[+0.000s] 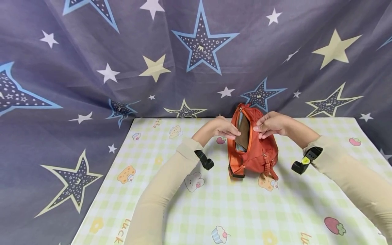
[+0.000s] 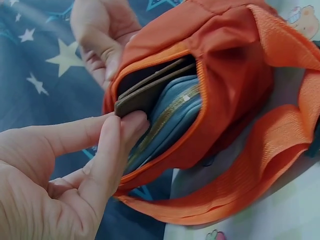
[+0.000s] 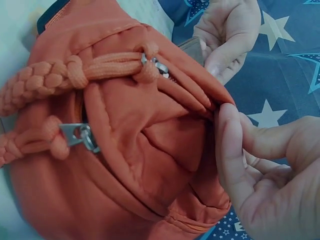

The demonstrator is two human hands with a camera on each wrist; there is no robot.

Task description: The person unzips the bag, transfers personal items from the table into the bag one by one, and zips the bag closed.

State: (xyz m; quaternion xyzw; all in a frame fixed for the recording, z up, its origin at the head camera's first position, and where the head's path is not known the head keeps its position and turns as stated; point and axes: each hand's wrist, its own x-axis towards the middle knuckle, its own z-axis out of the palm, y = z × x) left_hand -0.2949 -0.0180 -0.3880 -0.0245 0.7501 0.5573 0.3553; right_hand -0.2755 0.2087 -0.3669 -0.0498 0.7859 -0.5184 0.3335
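Note:
An orange-red bag stands on the table with its zipped main opening spread wide. My left hand pinches the corner of a flat brown wallet between thumb and fingers at the mouth of the bag. Most of the wallet is inside the opening. Beside it in the bag lies a blue pouch with a gold-coloured zip. On the other side, my right hand pinches the fabric at the opening's edge, as the right wrist view shows. Braided cord pulls hang from the bag's zips.
An orange strap with a dark buckle hangs from the bag onto the table. The table has a green-and-white checked cover with printed cartoons. Right behind the bag hangs a dark curtain printed with stars.

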